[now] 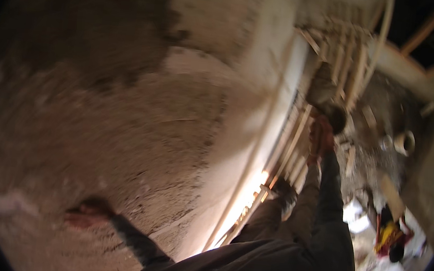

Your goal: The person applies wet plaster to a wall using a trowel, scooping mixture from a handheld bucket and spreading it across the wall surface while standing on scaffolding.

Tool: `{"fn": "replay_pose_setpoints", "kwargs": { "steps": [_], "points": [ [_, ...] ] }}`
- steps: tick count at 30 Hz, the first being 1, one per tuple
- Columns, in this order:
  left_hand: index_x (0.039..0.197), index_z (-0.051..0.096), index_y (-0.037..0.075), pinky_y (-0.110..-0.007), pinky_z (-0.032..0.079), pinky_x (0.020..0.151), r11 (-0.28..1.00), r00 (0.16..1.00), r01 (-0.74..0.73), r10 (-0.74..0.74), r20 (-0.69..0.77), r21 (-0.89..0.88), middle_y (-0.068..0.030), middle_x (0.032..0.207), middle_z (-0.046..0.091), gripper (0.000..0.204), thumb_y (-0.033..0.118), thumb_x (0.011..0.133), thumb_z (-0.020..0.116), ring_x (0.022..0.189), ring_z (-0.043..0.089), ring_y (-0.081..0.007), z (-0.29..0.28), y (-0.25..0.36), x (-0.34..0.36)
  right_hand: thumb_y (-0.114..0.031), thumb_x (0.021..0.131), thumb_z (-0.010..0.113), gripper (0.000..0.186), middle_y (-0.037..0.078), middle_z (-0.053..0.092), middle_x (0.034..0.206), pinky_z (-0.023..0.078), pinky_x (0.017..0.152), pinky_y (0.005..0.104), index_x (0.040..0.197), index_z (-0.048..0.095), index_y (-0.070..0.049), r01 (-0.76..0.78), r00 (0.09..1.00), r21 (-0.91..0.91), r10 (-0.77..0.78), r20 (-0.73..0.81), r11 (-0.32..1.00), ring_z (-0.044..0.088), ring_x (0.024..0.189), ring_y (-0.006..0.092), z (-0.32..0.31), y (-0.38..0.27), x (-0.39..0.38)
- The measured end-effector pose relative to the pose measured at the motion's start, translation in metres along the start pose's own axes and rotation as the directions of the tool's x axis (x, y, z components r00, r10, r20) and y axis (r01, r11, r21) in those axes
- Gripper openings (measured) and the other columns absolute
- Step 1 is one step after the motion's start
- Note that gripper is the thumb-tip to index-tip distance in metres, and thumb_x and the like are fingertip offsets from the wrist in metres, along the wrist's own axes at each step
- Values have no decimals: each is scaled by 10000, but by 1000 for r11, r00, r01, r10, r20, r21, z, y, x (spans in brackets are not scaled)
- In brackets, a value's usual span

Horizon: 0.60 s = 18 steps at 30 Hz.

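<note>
Well, left hand point(85, 218): out to the side by the rough wall point(121, 141), blurred; I cannot tell whether its fingers are spread or pressed together, or whether the palm touches the surface.
Right hand point(321, 136): reaching forward above the pale poles point(298, 165), up against the near end of a dark rounded object point(337, 118); its fingers look drawn together there, though I cannot tell whether they close around it.
Dark rounded object: just beyond the right hand, in front of the farther poles; it could be a vessel or a tool, and any contents are hidden.
Round hollow container point(404, 142): pale, lying well to the right of the right hand, its open mouth showing; the inside is too dark to read.
Wall patch point(95, 33): darker and ragged-edged, high on the rough wall.
Right background: a pale board point(392, 196) slants near a co-worker point(391, 236) in yellow and red, with white sheet-like pieces point(359, 219) beside them.
</note>
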<state>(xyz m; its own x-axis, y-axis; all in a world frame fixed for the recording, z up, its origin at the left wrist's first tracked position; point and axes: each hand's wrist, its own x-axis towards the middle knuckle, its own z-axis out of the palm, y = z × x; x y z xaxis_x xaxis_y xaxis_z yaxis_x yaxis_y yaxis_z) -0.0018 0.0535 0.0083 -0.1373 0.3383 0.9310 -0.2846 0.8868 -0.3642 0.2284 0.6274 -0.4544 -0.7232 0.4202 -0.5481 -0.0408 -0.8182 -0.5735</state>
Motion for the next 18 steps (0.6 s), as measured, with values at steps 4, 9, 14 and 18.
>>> {"fn": "replay_pose_setpoints", "kwargs": {
  "steps": [4, 9, 14, 18],
  "points": [
    [1587, 106, 158, -546, 116, 1212, 969, 959, 203, -226, 172, 142, -155, 1647, 30, 798, 675, 979, 106, 1516, 41, -361, -6, 2, 17, -332, 984, 529, 430, 43, 618, 816, 507, 499, 289, 1313, 519, -55, 410, 864, 321, -476, 163, 854, 587, 596, 141, 143, -103, -91],
    [1588, 108, 152, -598, 52, 1194, 976, 946, 209, -187, 263, -57, -180, 1642, -5, 738, 610, 1009, 101, 1503, 14, -424, -28, 7, 23, -239, 985, 573, 398, 63, 576, 790, 466, 559, 263, 1256, 489, 40, 921, 376, 138, -924, -70, 364, 533, 575, 137, 307, -217, -190],
    [1587, 140, 141, -637, 40, 1165, 972, 942, 191, -142, 304, -137, -238, 1629, 13, 688, 549, 1033, 143, 1486, 2, -481, -40, -2, 27, -229, 949, 640, 426, 96, 596, 788, 470, 561, 261, 1236, 478, 41, 957, -113, -291, -928, -355, -6, 566, 608, 141, 414, -261, -231],
    [1584, 155, 136, -648, 55, 1159, 970, 958, 183, -139, 253, -162, -248, 1624, 43, 671, 527, 1039, 158, 1482, 24, -494, -31, 2, 22, -237, 956, 624, 356, 91, 640, 964, 504, 725, 312, 1207, 540, 1, 972, -136, 101, -859, -493, -212, 606, 829, 170, 507, -235, -151]
  ]
}}
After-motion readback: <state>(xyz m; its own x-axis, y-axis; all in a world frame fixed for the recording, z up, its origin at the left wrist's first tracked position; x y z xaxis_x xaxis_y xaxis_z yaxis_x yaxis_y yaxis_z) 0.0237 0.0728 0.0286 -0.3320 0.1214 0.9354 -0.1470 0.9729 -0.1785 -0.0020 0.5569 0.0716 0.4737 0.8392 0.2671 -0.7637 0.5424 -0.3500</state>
